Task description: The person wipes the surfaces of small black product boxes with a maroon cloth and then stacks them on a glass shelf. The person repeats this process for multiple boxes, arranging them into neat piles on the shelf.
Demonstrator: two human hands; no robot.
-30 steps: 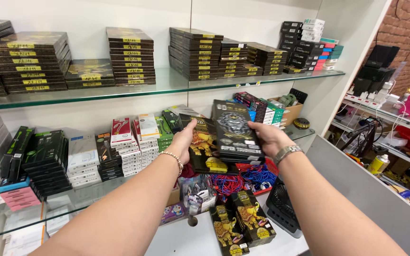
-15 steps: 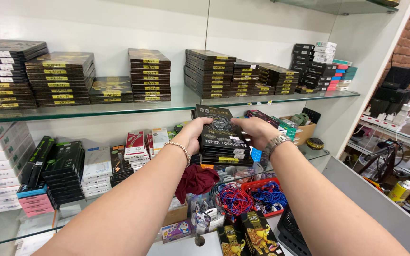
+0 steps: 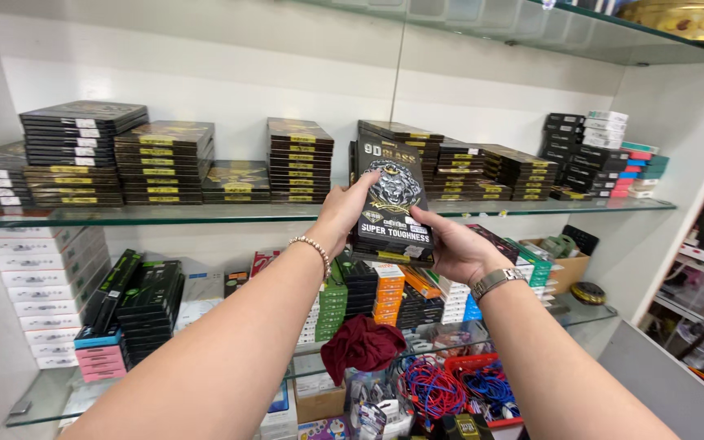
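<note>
Raised since the earlier frame: stack of flat black rectangular cartons with a gold-and-silver lion emblem (image 3: pixel 390 208), formerly at the level of the lower shelf, now held up in front of the upper glass shelf (image 3: pixel 205 214). Left hand (image 3: pixel 344 210), beaded bracelet at the wrist, clasps the stack's left edge with fingers closed on it; right hand (image 3: pixel 455 248), metal watch band at the wrist, grips the lower right corner and underside. Upper glass shelf: rows of thin black cardboard boxes with yellow label strips (image 3: pixel 163 163), piled flat, glossy faces; at the right end, a mixed pile of black, white, teal and pink slim boxes (image 3: pixel 609 155). Lower glass shelf: white oblong boxes in a column (image 3: pixel 38 281) at far left, black boxes with green trim (image 3: pixel 136 297) leaning upright, orange-and-white small cartons (image 3: pixel 386 292) in the middle. Below the hands: crumpled maroon cloth (image 3: pixel 362 344), soft folds; coiled red and blue cables (image 3: pixel 450 387) in a red basket.
</note>
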